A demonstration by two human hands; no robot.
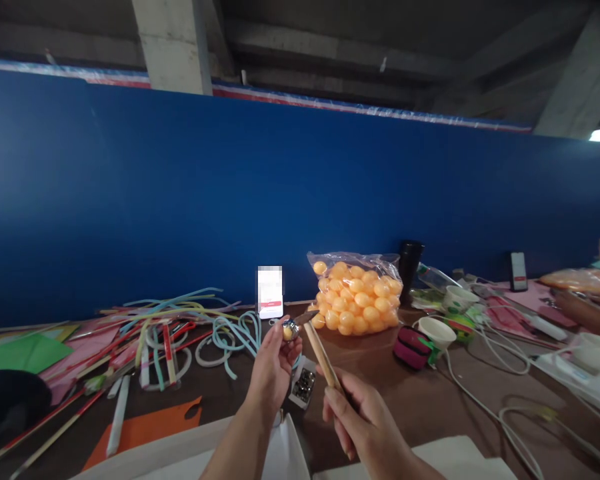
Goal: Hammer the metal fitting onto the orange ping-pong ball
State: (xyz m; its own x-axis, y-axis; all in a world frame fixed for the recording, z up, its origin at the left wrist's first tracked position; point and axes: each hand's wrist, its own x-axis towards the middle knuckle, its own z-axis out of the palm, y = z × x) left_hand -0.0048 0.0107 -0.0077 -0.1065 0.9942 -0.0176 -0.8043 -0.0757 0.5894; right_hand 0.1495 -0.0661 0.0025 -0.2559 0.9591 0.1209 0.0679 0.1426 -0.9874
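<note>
My left hand is closed, its fingertips pinching a small shiny round metal piece with a yellowish patch; its exact kind is unclear. In my right hand is a hammer, gripped by its pale wooden handle. The dark hammer head points up and left, close beside the metal piece; whether they touch I cannot tell. Below and between my hands sits a small white box of dark shiny metal pieces.
A clear bag of orange balls stands behind my hands, beside a black bottle. A lit phone leans against the blue partition. Tubes and sticks clutter the left. Paper cups, a purple pouch and cables lie right.
</note>
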